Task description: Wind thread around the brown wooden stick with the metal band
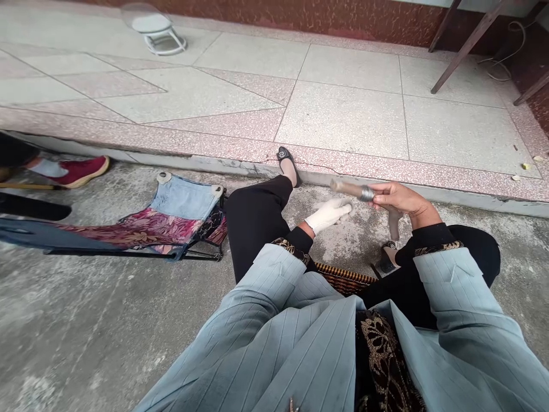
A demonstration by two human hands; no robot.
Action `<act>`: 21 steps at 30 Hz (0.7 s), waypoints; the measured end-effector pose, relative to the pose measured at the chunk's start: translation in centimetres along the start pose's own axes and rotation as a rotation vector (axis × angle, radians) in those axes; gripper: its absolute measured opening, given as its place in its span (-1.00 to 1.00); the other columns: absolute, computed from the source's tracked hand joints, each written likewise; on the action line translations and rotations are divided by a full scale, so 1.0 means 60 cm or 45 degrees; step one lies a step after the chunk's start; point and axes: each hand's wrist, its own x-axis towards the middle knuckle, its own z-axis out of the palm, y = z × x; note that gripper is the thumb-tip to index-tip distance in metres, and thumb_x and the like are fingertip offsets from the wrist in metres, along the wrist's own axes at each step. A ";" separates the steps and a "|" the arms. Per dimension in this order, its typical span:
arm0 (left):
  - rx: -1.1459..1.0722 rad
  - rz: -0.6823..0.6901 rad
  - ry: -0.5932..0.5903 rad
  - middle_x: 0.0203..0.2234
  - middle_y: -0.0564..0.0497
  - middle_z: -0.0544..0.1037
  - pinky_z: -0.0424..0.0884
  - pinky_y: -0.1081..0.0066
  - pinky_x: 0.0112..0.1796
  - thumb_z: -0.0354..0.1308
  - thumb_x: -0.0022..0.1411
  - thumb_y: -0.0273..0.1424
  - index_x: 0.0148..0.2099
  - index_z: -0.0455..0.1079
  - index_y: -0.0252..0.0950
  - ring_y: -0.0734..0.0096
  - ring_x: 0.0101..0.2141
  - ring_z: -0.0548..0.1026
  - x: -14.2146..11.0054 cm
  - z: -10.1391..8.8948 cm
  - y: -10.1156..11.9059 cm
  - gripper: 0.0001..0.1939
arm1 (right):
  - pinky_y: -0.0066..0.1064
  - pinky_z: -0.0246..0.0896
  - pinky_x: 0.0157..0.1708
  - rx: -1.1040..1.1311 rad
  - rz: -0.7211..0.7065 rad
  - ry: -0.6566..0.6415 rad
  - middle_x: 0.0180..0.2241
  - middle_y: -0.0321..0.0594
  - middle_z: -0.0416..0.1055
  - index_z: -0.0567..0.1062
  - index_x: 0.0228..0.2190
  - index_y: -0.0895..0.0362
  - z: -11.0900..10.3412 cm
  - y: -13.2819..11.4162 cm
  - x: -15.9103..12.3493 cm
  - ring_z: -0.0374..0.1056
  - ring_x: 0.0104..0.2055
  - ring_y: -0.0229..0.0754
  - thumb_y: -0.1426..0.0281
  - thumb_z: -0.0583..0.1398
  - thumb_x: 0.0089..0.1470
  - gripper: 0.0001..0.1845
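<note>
In the head view my right hand is bare and closed round the wire-wrapped end of a short wooden stick. The stick points left, and its far end is blurred. Just below it is my left hand, in a white glove with the fingers curled in. A small greyish bit shows at its fingertips, but I cannot make out what it is. The two hands are apart, above the concrete between my knees. A woven wicker edge shows below them, between my legs.
A low folding chair with patterned cloth stands to my left. Beyond it is another person's red shoe. The raised tiled step runs across in front, with a white stool and wooden legs on it.
</note>
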 end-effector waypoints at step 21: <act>0.544 0.084 -0.029 -0.40 -0.01 0.50 0.30 0.42 -0.26 0.00 0.28 -0.22 -0.21 0.45 -0.37 0.38 -0.36 0.41 -0.014 -0.014 0.035 -0.68 | -0.43 0.21 -0.35 -0.561 0.309 -0.587 -0.40 -0.28 0.50 0.51 0.06 0.10 -0.012 0.006 -0.003 0.29 -0.43 -0.29 0.22 0.31 -0.04 -0.41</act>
